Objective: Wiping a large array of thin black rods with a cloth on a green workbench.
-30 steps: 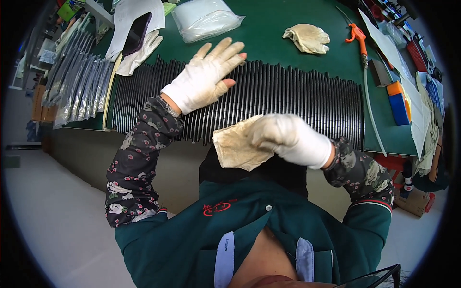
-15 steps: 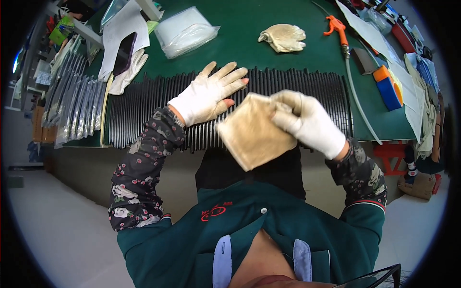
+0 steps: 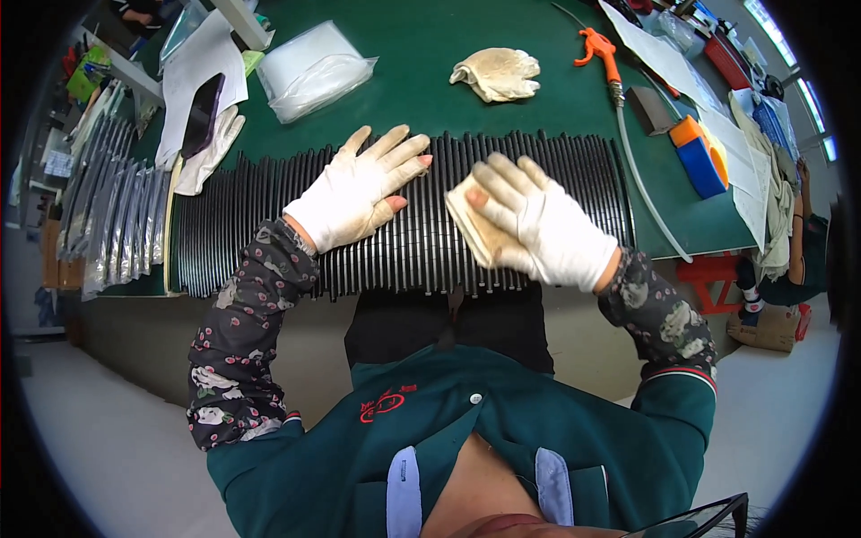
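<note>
The left hand (image 3: pixel 359 193) lies flat, its grip spread apart, on a long row of thin black bars (image 3: pixel 404 242). The bars lie side by side on the near edge of the green worktop (image 3: pixel 430 81). The right hand (image 3: pixel 543 224) has its grip pressed down on a tan cloth (image 3: pixel 471 229), which lies on the bars just right of the middle. Both hands wear white gloves.

Far back lies a crumpled glove (image 3: pixel 498 72). To its right is an orange air gun (image 3: pixel 599 49) with a thin hose. At the far left sits a clear plastic bag (image 3: pixel 314 72).

The bars look loose. If the cloth hand pushes hard toward the near edge, I think some bars could slide off the worktop and fall. The cloth could also catch on a bar end and bunch up.
</note>
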The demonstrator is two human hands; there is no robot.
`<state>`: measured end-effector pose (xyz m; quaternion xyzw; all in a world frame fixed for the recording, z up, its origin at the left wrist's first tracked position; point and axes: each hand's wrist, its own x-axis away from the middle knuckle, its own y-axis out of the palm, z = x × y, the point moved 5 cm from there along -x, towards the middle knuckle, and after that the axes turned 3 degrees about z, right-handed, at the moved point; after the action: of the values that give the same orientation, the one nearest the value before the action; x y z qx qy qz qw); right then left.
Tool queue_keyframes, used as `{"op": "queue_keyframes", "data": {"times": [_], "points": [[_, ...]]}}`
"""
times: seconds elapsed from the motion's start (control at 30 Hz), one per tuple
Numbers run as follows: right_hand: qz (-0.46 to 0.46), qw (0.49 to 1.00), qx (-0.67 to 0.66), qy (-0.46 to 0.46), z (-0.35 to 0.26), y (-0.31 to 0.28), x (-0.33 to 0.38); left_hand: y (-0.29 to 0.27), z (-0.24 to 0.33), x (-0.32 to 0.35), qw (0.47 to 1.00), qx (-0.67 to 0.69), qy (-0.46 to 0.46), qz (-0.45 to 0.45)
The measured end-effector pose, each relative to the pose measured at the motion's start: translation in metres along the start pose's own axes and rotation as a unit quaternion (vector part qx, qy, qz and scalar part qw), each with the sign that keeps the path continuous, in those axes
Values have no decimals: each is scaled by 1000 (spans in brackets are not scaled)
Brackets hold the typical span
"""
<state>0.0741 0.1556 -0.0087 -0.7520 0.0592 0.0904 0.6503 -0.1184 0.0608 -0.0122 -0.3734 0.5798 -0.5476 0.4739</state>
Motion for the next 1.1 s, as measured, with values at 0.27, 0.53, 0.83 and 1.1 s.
{"op": "queue_keyframes", "data": {"times": [0.27, 0.53, 0.83, 1.1], "points": [[-4, 997, 75, -16, 22, 7, -35, -1, 1, -2, 1000, 10, -3, 1], [78, 991, 37, -97, 9, 14, -65, 8, -21, 9, 973, 210, -2, 101], [66, 997, 32, -8, 19, 8, -45, 3, -15, 10, 978, 180, -5, 109], [16, 1000, -5, -12, 9, -5, 8, 0, -11, 8, 986, 143, 12, 89]]}}
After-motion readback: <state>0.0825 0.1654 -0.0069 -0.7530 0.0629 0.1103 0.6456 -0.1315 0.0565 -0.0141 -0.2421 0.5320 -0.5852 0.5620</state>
